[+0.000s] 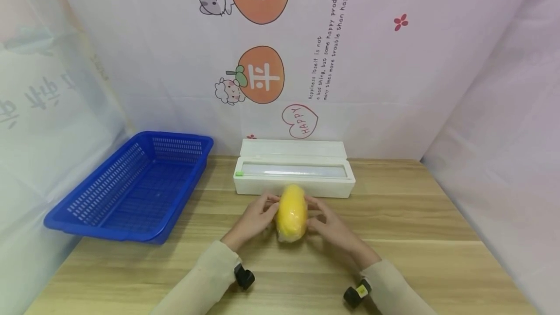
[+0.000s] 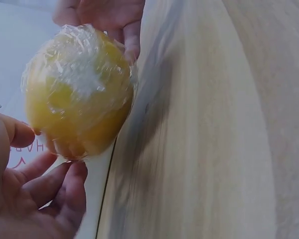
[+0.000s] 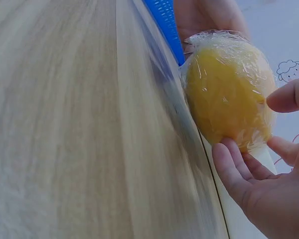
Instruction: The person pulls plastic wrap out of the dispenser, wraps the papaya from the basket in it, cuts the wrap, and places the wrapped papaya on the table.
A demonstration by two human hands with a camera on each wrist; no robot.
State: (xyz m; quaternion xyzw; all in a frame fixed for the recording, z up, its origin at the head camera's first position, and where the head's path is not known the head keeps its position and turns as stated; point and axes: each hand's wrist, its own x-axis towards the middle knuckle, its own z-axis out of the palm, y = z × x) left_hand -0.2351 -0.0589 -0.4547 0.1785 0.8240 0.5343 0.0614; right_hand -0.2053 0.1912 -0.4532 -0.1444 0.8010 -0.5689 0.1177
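Note:
A yellow, oblong fruit [image 1: 292,213] wrapped in clear cling film is held between both hands, in front of the white box. My left hand [image 1: 255,218] grips its left side with thumb and fingertips. From the other side, my right hand [image 1: 331,225] grips it the same way. Crinkled film bunches over the near end of the wrapped fruit [image 2: 79,94] in the left wrist view. In the right wrist view, fingertips [image 3: 229,164] curl against the underside of the fruit [image 3: 229,97].
Right behind the fruit stands a white cling film dispenser [image 1: 295,187], its lid [image 1: 293,148] raised and a green slider [image 1: 239,173] at its left end. A blue plastic basket [image 1: 181,196] sits on the left of the wooden table [image 1: 393,266]. Printed white cloth [image 1: 372,86] hangs behind.

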